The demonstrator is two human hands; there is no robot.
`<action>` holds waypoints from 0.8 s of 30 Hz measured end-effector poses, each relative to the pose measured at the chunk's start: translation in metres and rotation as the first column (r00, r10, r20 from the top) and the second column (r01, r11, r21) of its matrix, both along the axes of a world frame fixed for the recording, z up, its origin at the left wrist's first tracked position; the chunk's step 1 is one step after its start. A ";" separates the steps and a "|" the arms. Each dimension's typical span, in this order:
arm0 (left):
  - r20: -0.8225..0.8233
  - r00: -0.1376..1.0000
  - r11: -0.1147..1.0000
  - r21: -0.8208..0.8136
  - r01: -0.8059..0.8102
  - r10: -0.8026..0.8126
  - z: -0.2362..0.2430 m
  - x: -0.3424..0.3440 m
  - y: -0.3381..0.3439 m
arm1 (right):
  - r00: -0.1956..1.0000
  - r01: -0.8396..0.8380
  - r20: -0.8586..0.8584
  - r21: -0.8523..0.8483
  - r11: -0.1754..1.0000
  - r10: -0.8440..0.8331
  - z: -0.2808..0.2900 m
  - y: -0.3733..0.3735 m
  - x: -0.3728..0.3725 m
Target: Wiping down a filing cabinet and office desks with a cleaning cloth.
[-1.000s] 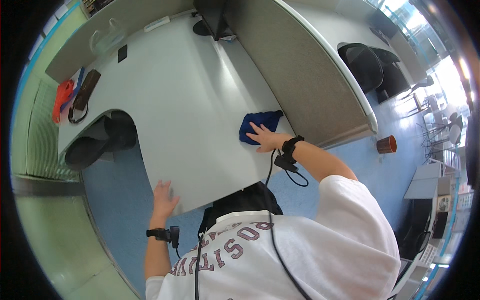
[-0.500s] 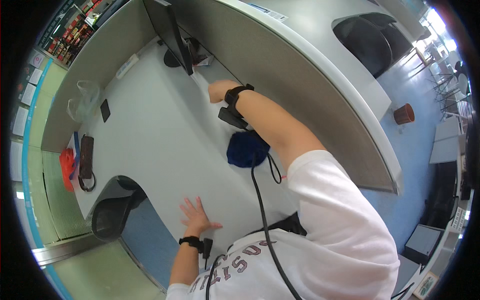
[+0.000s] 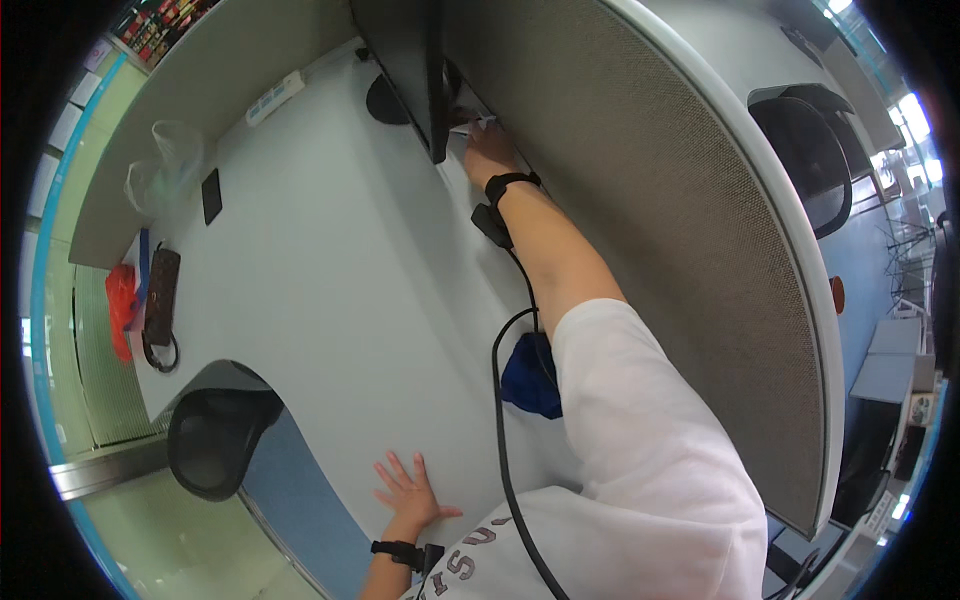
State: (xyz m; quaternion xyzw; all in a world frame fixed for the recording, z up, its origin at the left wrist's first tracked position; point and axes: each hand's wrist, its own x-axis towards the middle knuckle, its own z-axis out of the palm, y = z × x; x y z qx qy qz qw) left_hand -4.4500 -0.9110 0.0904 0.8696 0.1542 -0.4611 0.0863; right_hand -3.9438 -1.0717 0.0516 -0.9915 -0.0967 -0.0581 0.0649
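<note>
My right hand (image 3: 488,152) reaches to the far part of the desk, between the black monitor (image 3: 436,90) and the grey partition. Its fingers look curled; what they hold, if anything, is hidden. By the fingertips a small whitish item (image 3: 463,127) shows partly behind the monitor. My left hand (image 3: 410,494) rests palm down on the near part of the white desk (image 3: 330,230), fingers spread, holding nothing. A dark blue cloth-like bundle (image 3: 530,378) lies beneath my right arm, partly covered by the sleeve and a black cable (image 3: 502,430).
Along the left stand a clear plastic bag (image 3: 165,175), a black phone (image 3: 211,197), a brown case with a strap (image 3: 161,300) and a red bag (image 3: 121,310). A white power strip (image 3: 275,98) lies at the back. The partition (image 3: 680,230) borders the right; a black chair (image 3: 220,435) is lower left.
My right hand has moved farther forward, in beside the monitor stand. The view has shifted, so the desk sits differently in the picture. My left hand stays spread flat on the desk.
</note>
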 end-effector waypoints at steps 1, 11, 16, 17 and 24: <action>-0.006 1.000 1.000 -0.003 -0.010 0.009 0.001 0.001 -0.001 | 1.000 -0.010 -0.006 -0.003 1.000 0.009 0.004 0.002 -0.009; 0.071 0.994 0.995 0.055 0.079 -0.083 0.012 0.014 -0.009 | 0.961 -0.082 -0.082 0.830 0.552 0.266 0.047 -0.069 -0.177; 0.126 0.987 0.995 0.037 0.095 -0.099 0.023 0.015 -0.010 | 0.881 -0.104 -0.073 0.934 0.343 0.466 0.099 -0.094 -0.288; 0.133 0.986 0.995 0.045 0.091 -0.096 0.033 0.017 -0.013 | 0.852 -0.134 -0.058 0.937 0.323 0.521 0.108 -0.099 -0.305; 0.170 0.714 0.373 -0.918 -0.137 0.680 0.079 0.029 -0.019 | 0.687 -0.503 0.119 0.789 0.351 0.717 0.146 -0.103 -0.411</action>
